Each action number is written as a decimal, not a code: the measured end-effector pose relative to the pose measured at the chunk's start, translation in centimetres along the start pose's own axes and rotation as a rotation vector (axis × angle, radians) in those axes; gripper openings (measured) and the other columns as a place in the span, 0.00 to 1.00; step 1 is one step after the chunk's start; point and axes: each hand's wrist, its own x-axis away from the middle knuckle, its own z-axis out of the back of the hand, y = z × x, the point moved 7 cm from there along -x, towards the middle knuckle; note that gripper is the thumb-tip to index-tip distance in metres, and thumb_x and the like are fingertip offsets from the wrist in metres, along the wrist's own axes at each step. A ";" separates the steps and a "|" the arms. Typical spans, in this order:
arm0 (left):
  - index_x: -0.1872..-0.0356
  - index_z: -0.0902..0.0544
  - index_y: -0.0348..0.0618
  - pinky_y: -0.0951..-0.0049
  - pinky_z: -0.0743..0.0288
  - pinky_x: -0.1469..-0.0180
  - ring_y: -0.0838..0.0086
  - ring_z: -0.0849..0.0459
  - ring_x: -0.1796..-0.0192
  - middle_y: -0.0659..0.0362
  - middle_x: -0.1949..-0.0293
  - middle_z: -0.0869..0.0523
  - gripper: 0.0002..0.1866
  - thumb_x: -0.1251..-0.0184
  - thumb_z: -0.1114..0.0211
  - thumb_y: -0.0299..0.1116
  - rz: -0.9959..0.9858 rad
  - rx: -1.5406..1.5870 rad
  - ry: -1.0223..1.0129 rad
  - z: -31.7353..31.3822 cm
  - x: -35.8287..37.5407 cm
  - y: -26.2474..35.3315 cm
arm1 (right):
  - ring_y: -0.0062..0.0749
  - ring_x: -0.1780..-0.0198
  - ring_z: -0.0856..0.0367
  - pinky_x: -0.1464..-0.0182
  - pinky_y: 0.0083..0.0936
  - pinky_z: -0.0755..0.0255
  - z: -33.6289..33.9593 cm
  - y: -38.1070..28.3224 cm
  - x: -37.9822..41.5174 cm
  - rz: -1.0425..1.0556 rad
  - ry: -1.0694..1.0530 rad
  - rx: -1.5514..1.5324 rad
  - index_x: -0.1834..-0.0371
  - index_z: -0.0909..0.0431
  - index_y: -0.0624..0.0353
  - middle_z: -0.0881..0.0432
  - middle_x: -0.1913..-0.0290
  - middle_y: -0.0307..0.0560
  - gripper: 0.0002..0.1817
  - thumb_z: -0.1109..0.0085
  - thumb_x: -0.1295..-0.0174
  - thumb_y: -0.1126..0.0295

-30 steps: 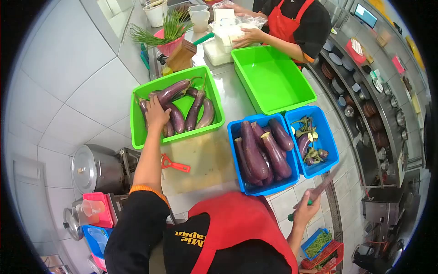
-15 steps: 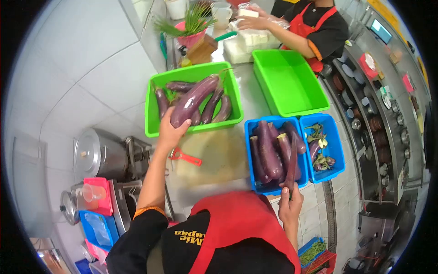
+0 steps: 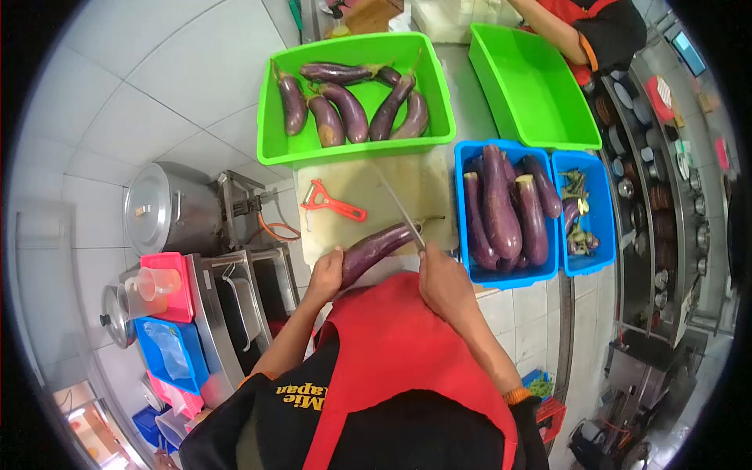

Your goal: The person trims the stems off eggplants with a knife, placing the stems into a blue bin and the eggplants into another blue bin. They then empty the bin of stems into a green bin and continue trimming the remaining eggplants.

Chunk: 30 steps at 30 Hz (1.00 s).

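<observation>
My left hand (image 3: 327,276) is closed round the blunt end of an eggplant (image 3: 377,251) lying at the front edge of the cutting board (image 3: 423,174). In my right hand (image 3: 440,274) is a knife (image 3: 401,205), its blade crossing the eggplant near the stem end and pointing away from me. A red peeler (image 3: 335,205) rests on the board's left part. Behind the board, several eggplants lie in a green tub (image 3: 276,147). To the right, a blue tub (image 3: 513,276) holds more eggplants, some with their stem ends cut off.
A smaller blue tub (image 3: 601,260) contains cut stem ends. Behind it stands a second green tub (image 3: 540,94), with a co-worker's arm (image 3: 558,33) beyond. At left are a large metal pot (image 3: 168,211) and a pink tray (image 3: 178,301). Shelves of dishes (image 3: 654,211) line the right side.
My left hand has brought the eggplant from over the green tub down to the board. My right hand has moved the knife left from the blue tub onto the eggplant's stem end. The view has shifted.
</observation>
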 end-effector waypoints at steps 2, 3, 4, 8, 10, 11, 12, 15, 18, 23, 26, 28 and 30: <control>0.61 0.19 0.35 0.52 0.23 0.58 0.44 0.16 0.64 0.37 0.69 0.18 0.23 0.18 0.55 0.43 -0.161 -0.314 0.100 0.3 0.1 2.3 | 0.70 0.60 0.15 0.55 0.57 0.21 -2.3 2.5 -0.4 -0.153 -0.006 0.140 0.56 0.31 0.69 0.17 0.62 0.75 0.10 0.55 0.28 0.71; 0.61 0.19 0.35 0.52 0.23 0.58 0.44 0.16 0.64 0.37 0.69 0.18 0.23 0.18 0.55 0.43 -0.149 -0.318 0.085 0.0 0.7 3.2 | 0.70 0.60 0.15 0.55 0.57 0.21 -2.8 3.0 0.0 -0.167 -0.017 0.136 0.56 0.31 0.69 0.17 0.62 0.75 0.10 0.55 0.28 0.71; 0.59 0.19 0.36 0.51 0.23 0.57 0.43 0.16 0.63 0.36 0.68 0.17 0.21 0.19 0.55 0.42 -0.208 -0.434 0.115 -0.3 1.3 4.7 | 0.69 0.60 0.15 0.56 0.57 0.20 -2.8 3.5 0.5 -0.199 0.007 0.133 0.56 0.31 0.69 0.16 0.63 0.74 0.10 0.56 0.29 0.71; 0.52 0.18 0.41 0.49 0.24 0.55 0.45 0.16 0.59 0.45 0.60 0.16 0.16 0.23 0.47 0.42 -0.272 -0.589 0.171 -1.8 1.8 8.2 | 0.70 0.63 0.15 0.59 0.57 0.21 -3.3 4.9 0.7 -0.249 0.067 0.149 0.58 0.32 0.70 0.16 0.68 0.73 0.11 0.58 0.27 0.71; 0.49 0.18 0.44 0.49 0.24 0.53 0.45 0.16 0.54 0.49 0.56 0.16 0.16 0.24 0.44 0.44 -0.286 -0.567 0.188 -2.3 1.4 9.1 | 0.69 0.62 0.14 0.57 0.57 0.20 -3.4 5.3 0.4 -0.280 0.045 0.160 0.57 0.31 0.69 0.16 0.67 0.73 0.11 0.60 0.28 0.71; 0.45 0.19 0.44 0.52 0.25 0.51 0.49 0.18 0.51 0.51 0.52 0.17 0.19 0.29 0.39 0.45 -0.507 -0.680 0.184 -3.2 1.7 11.0 | 0.70 0.62 0.14 0.57 0.57 0.20 -3.4 5.1 -0.1 -0.267 0.046 0.135 0.56 0.31 0.69 0.16 0.67 0.73 0.10 0.60 0.29 0.71; 0.42 0.21 0.44 0.55 0.25 0.48 0.53 0.20 0.48 0.52 0.48 0.19 0.25 0.35 0.33 0.46 -0.723 -0.789 0.178 -4.4 2.3 12.3 | 0.70 0.62 0.14 0.56 0.57 0.20 -3.5 4.9 -0.4 -0.253 0.040 0.109 0.56 0.31 0.68 0.16 0.67 0.74 0.10 0.59 0.29 0.71; 0.34 0.26 0.45 0.57 0.29 0.42 0.53 0.24 0.42 0.50 0.47 0.20 0.34 0.42 0.27 0.44 -0.686 -0.913 0.007 -7.3 0.7 12.1 | 0.70 0.62 0.14 0.57 0.58 0.20 -4.3 5.1 -1.5 -0.245 0.055 0.108 0.56 0.31 0.67 0.16 0.67 0.74 0.09 0.59 0.30 0.71; 0.33 0.29 0.44 0.53 0.27 0.41 0.50 0.24 0.42 0.47 0.46 0.21 0.36 0.43 0.26 0.38 -0.574 -0.914 -0.084 -7.1 -1.4 11.4 | 0.70 0.63 0.14 0.59 0.57 0.20 -3.0 3.7 -0.5 -0.183 0.087 0.098 0.56 0.32 0.67 0.16 0.66 0.75 0.09 0.58 0.31 0.71; 0.34 0.28 0.43 0.51 0.27 0.41 0.47 0.25 0.41 0.45 0.45 0.22 0.33 0.42 0.28 0.35 -0.535 -0.932 -0.144 -6.4 -2.8 11.7 | 0.69 0.65 0.14 0.61 0.56 0.20 -4.1 4.8 0.5 -0.197 0.007 0.193 0.56 0.33 0.68 0.16 0.70 0.72 0.08 0.57 0.32 0.74; 0.34 0.27 0.43 0.50 0.29 0.40 0.48 0.24 0.41 0.46 0.45 0.22 0.32 0.41 0.28 0.35 -0.553 -0.959 -0.092 -6.7 -2.5 11.8 | 0.69 0.66 0.15 0.60 0.58 0.21 -4.4 4.9 0.6 -0.195 -0.032 0.232 0.57 0.35 0.69 0.17 0.71 0.73 0.07 0.57 0.33 0.75; 0.37 0.25 0.44 0.53 0.30 0.43 0.53 0.22 0.43 0.50 0.48 0.20 0.30 0.42 0.28 0.34 -0.620 -1.021 -0.017 -7.0 -2.0 12.1 | 0.68 0.66 0.14 0.59 0.56 0.20 -4.8 5.0 0.5 -0.216 -0.066 0.247 0.56 0.35 0.69 0.17 0.71 0.73 0.08 0.57 0.33 0.75; 0.37 0.25 0.44 0.55 0.31 0.45 0.54 0.22 0.44 0.51 0.48 0.20 0.30 0.42 0.29 0.34 -0.607 -1.017 -0.014 -7.0 -2.2 12.0 | 0.68 0.65 0.14 0.59 0.54 0.19 -5.1 5.0 0.4 -0.241 -0.051 0.237 0.55 0.34 0.69 0.16 0.70 0.73 0.08 0.57 0.32 0.74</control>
